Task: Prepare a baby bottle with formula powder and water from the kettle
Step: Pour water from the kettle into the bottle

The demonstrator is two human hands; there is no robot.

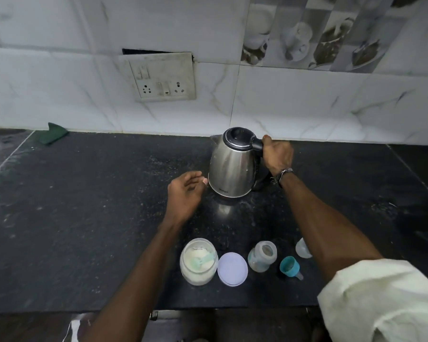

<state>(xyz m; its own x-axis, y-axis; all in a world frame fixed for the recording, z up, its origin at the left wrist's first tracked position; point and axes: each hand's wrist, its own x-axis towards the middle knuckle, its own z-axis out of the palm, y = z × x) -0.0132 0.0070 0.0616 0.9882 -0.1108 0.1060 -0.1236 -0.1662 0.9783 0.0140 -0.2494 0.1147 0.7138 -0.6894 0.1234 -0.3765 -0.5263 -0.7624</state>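
Kettle stands on the dark tabletop near the wall; I have my right hand wrapped around its black handle. My left hand hovers loosely uncurled just beside the kettle's base. Nearer me sit the open formula jar, its lid, the uncapped baby bottle and a teal collar.

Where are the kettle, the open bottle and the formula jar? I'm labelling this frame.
kettle (pixel 232 166): head view, steel body.
open bottle (pixel 261 257): head view, clear side.
formula jar (pixel 198 272): head view, glass wall.
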